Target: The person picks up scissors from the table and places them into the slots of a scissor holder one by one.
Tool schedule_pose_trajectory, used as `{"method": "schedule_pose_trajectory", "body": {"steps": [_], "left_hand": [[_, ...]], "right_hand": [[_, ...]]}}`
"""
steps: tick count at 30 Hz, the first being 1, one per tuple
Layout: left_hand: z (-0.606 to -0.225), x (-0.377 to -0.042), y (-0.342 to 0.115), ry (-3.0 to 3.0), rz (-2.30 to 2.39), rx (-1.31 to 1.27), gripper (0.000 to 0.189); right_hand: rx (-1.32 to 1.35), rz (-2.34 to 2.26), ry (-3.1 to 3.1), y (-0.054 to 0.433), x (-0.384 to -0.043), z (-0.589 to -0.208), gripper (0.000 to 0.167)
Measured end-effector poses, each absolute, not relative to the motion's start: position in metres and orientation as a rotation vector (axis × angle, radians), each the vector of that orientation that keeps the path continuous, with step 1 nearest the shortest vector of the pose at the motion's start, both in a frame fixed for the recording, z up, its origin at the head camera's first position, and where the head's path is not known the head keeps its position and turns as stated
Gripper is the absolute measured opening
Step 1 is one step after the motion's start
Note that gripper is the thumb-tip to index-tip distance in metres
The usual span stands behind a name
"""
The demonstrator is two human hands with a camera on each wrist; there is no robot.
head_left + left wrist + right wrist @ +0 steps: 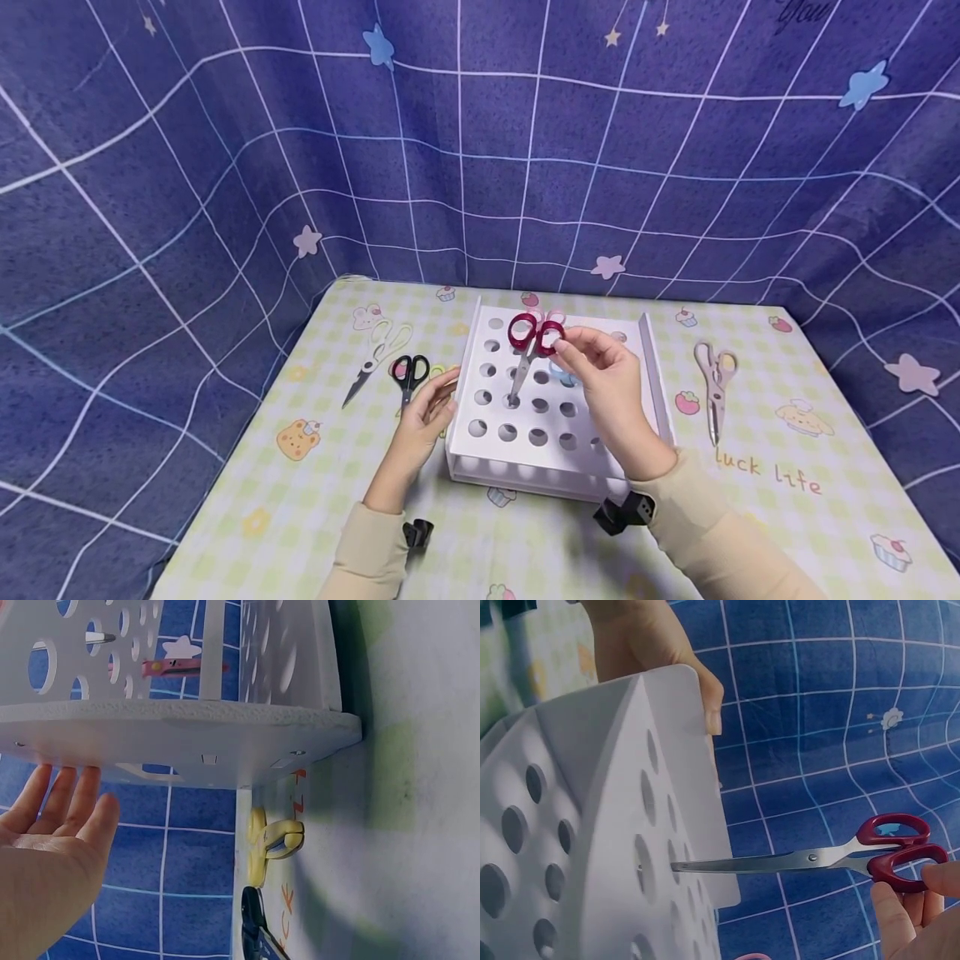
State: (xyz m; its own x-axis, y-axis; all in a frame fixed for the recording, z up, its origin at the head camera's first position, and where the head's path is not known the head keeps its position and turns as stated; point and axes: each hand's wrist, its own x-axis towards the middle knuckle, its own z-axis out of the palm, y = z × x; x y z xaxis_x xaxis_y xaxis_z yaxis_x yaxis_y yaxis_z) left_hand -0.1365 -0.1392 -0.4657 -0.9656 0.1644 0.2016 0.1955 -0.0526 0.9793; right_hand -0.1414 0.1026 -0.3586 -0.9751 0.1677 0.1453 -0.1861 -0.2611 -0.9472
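Observation:
A pair of scissors with dark red handles (522,332) is pinched by one handle loop in my right hand (611,379). Its blades (772,861) point down, with the tip at a hole in the white perforated rack (468,454); how far it enters cannot be told. Fingers of my left hand (423,425) touch the rack's left side panel (180,739). Pink-handled scissors (555,317) stand at the rack's back. Light blue handles (562,375) show partly behind my right hand.
Left of the rack lie pale-handled scissors (367,367), black-handled scissors (409,372) and yellow-handled scissors (274,841), partly hidden by my left hand in the head view. Pinkish-beige scissors (716,387) lie to the right. A blue grid curtain (525,183) hangs behind the table.

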Motion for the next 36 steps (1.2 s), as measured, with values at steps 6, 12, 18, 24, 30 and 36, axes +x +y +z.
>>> {"method": "schedule_pose_trajectory", "body": {"steps": [6, 12, 18, 24, 30, 36], "left_hand": [[-0.466, -0.136, -0.14, -2.138, -2.224, -0.405, 0.048], [-0.469, -0.136, -0.141, -2.134, -2.225, -0.417, 0.048], [-0.471, -0.135, -0.142, -2.124, -2.237, -0.428, 0.048], [-0.47, -0.136, -0.141, -2.121, -2.242, -0.439, 0.049], [-0.47, -0.137, -0.14, -2.118, -2.245, -0.442, 0.049], [-0.471, -0.138, -0.14, -2.122, -2.234, -0.442, 0.048]], "right_hand": [[-0.032, 2.296, -1.811, 0.1, -0.141, -0.368, 0.009], [-0.055, 2.282, -1.889, 0.096, -0.14, -0.376, 0.011], [-0.069, 2.292, -1.916, 0.094, -0.139, -0.383, 0.011], [-0.094, 2.297, -1.896, 0.093, -0.139, -0.384, 0.014], [-0.098, 2.294, -1.876, 0.092, -0.139, -0.386, 0.012], [-0.083, 2.352, -1.79, 0.092, -0.138, -0.389, 0.012]]}}
